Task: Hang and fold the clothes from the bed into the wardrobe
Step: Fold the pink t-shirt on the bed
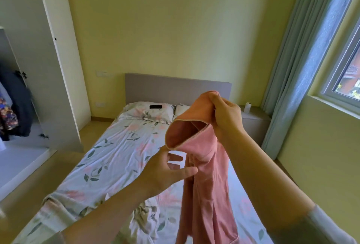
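One floral-sheeted bed [120,156] lies below, with the open white wardrobe [62,80] at left (the likely destination). A pink cotton garment [206,175] hangs above the bed, the right hand [227,116] clenching its top so it drapes straight. The left hand [167,171], fingers spread, touches its edge.

Head-worn view (wide-angle), looking down along bed [116,146]

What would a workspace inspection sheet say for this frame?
Surface: bed, floral, rumpled at the near end.
Job's things: pink garment held above the bed; wardrobe open at left, dark clothes hanging inside.
Clutter: black phone on a pillow; small white object on the bedside table.
Hands: right hand grips the garment's top; left hand at its edge, thumb on the cloth, grip unclear.
Cables: nothing seen.
Surroundings: yellow walls, blue curtain, window at right.
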Tool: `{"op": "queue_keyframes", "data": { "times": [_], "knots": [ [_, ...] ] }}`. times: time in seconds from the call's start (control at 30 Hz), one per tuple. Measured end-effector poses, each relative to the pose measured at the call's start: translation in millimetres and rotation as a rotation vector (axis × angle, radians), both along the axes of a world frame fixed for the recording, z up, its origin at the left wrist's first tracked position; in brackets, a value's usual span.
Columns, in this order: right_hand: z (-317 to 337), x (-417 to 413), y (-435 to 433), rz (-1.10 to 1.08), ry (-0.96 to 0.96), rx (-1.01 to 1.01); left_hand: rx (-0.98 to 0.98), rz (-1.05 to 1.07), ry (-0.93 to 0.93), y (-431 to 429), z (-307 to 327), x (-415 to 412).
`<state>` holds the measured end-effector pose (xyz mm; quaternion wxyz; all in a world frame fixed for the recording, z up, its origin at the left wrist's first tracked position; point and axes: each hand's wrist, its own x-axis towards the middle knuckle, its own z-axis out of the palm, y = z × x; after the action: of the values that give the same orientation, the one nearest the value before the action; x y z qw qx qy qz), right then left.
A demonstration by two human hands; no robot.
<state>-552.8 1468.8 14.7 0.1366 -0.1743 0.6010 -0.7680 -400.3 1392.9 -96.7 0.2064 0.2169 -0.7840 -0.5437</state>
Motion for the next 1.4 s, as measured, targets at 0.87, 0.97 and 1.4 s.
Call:
{"op": "queue_keyframes", "data": {
  "times": [0.87,0.97,1.4],
  "knots": [
    [-33,-69,86,-0.166,0.264,0.100,-0.457,0.144,0.304,-32,105,-48],
    [-40,-76,92,-0.155,0.269,0.139,-0.442,0.144,0.267,-29,101,-50],
    [-79,-77,172,0.255,0.041,0.477,-0.012,0.248,-0.084,11,38,-26]
  ]
}}
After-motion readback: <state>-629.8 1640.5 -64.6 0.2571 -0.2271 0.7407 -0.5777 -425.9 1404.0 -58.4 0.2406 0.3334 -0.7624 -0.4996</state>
